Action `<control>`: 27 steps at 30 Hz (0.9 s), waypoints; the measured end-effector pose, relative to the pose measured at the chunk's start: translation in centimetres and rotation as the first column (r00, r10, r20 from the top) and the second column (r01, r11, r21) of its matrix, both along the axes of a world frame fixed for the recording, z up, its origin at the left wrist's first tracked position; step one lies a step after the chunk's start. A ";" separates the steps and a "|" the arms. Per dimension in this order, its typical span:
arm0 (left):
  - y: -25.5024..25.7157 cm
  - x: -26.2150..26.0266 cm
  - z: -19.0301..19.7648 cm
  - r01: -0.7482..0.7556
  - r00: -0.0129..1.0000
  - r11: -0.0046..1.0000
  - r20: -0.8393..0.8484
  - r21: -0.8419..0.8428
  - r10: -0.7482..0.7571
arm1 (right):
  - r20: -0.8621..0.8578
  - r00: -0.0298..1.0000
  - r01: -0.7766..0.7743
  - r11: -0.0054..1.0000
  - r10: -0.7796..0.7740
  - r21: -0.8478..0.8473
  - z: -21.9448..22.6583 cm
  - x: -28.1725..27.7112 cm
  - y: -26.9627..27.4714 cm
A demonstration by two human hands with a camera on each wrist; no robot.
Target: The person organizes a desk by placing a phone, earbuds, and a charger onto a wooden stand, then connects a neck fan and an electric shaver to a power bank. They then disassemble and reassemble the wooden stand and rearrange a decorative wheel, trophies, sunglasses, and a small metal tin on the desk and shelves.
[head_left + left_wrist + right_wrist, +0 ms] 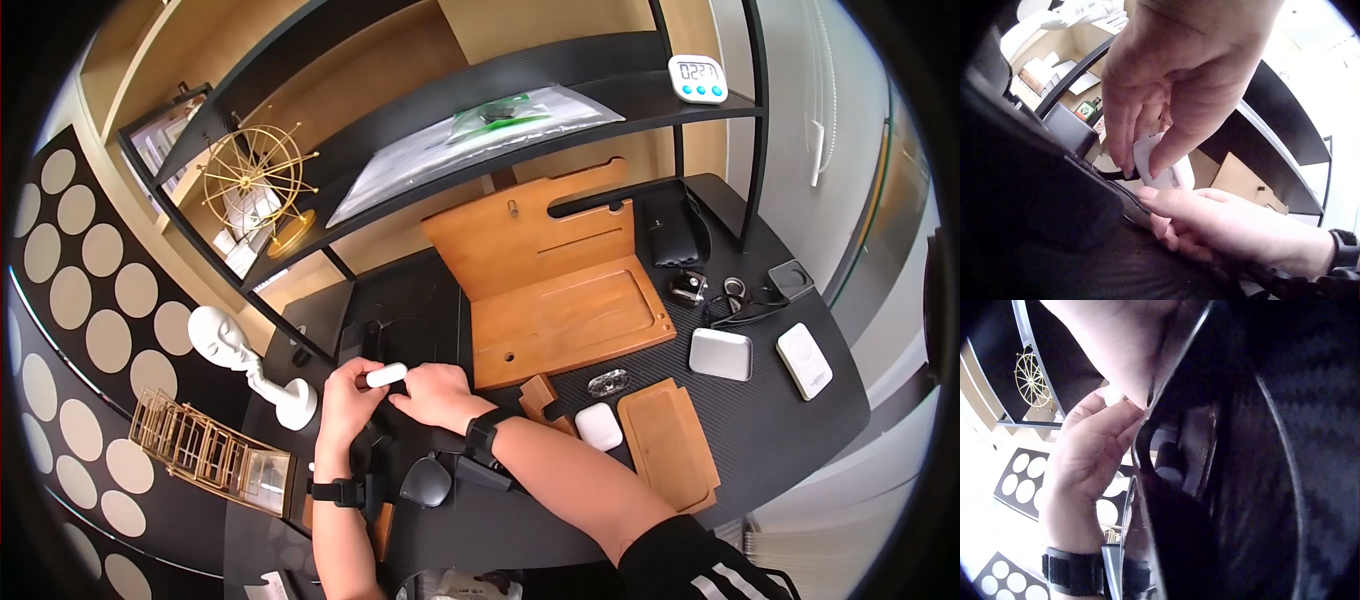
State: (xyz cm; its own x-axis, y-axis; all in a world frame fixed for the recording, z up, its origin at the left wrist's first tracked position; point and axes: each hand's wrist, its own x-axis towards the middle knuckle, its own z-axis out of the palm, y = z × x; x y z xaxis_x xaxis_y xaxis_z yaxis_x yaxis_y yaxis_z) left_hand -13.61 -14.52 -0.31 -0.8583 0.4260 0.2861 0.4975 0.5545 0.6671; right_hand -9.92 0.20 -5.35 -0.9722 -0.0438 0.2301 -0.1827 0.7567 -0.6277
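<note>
In the head view my left hand point(347, 405) pinches a small white rounded case-like thing point(387, 375) between thumb and fingers. The left wrist view shows a grey mark on the white thing point(1174, 174), with a dark strip beside the fingertips. Close by, my right hand point(438, 397) has its thumb and bent fingers at the edge of a black pouch-like thing point(1094, 200), pinching that edge. Seen from the right wrist, this dark pouch point(1241, 475) fills the right half, its seam and an inner pocket showing. Most of the right fingers are hidden there.
A wooden stand point(570, 310) lies behind my right arm. A white earbud case point(598, 427), a wooden tray point(668, 450), a metal tin point(720, 355) and a white power bank point(804, 362) lie rightward. A white head figure point(295, 402) stands left; a black shelf point(650, 118) spans behind.
</note>
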 end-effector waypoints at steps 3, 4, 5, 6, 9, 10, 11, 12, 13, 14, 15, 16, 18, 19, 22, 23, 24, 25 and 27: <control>-0.8 0.0 0.1 0.002 1.000 0.995 0.010 -0.104 -0.001 | 0.010 0.999 0.032 0.999 -0.032 -0.035 0.0 0.0 0.1; -0.9 0.1 0.2 0.014 1.000 0.985 0.023 -0.171 -0.011 | -0.001 0.998 0.065 0.996 -0.065 -0.066 0.0 0.0 0.0; -0.8 0.2 0.3 0.021 1.000 0.986 0.023 -0.164 -0.018 | -0.002 0.997 0.072 0.996 -0.072 -0.060 -0.1 0.0 0.1; -0.7 0.3 0.3 0.032 0.999 0.985 0.026 -0.167 -0.029 | -0.028 0.997 0.065 0.992 -0.068 -0.107 -0.3 0.0 0.1; -0.2 0.6 0.4 0.084 0.995 0.992 0.057 -0.090 -0.079 | -0.098 0.993 0.044 0.984 -0.062 -0.175 -0.9 -0.4 0.1; 0.0 0.6 0.1 0.094 0.994 0.996 0.051 -0.010 -0.093 | -0.147 0.988 0.025 0.978 -0.056 -0.207 -1.2 -0.4 0.0; 0.0 0.6 0.0 0.099 0.994 0.995 0.038 -0.016 -0.098 | -0.135 0.989 0.039 0.981 -0.065 -0.190 -1.4 -0.6 0.1; 0.3 0.9 0.1 0.104 0.994 0.995 0.028 -0.002 -0.104 | -0.110 0.993 0.020 0.969 -0.049 -0.247 -1.3 -0.6 0.3; 0.5 1.1 0.3 0.113 0.993 0.994 0.017 0.012 -0.113 | -0.088 0.996 0.006 0.953 -0.035 -0.303 -1.3 -0.7 0.5; 0.6 1.1 0.3 0.122 0.992 0.992 0.013 0.039 -0.123 | -0.068 0.996 0.025 0.943 -0.050 -0.332 -1.3 -0.7 0.5; 0.5 0.7 -0.1 0.139 0.990 0.988 0.019 0.064 -0.140 | -0.050 0.997 0.043 0.932 -0.065 -0.361 -1.2 -0.8 0.5; 0.7 0.8 0.0 0.147 0.987 0.984 0.049 0.100 -0.152 | -0.048 0.996 0.049 0.923 -0.072 -0.381 -1.2 -0.8 0.5; 0.6 0.7 0.1 0.161 0.977 0.971 0.112 0.175 -0.182 | -0.031 0.997 0.056 0.905 -0.076 -0.421 -1.2 -0.7 0.6; 0.6 0.5 0.1 0.174 0.975 0.970 0.110 0.167 -0.194 | -0.024 0.997 0.059 0.893 -0.078 -0.447 -1.2 -0.8 0.6; 0.7 0.6 0.1 0.175 0.973 0.966 0.115 0.191 -0.199 | -0.047 0.995 0.057 0.877 -0.090 -0.477 -1.4 -0.9 0.5; 0.7 0.6 0.0 0.174 0.970 0.963 0.132 0.206 -0.204 | -0.040 0.997 0.044 0.875 -0.072 -0.482 -1.4 -1.0 0.5; 0.8 0.6 0.0 0.172 0.967 0.960 0.148 0.222 -0.208 | -0.009 0.999 0.023 0.872 -0.031 -0.489 -1.1 -1.0 0.8; 0.9 0.7 0.3 0.177 0.966 0.959 0.147 0.223 -0.212 | -0.010 0.999 0.027 0.872 -0.036 -0.488 -0.9 -1.0 1.0; 1.0 1.2 0.8 0.169 0.969 0.976 0.158 0.135 -0.189 | 0.048 0.998 -0.010 0.855 0.041 -0.519 -0.5 -0.8 1.2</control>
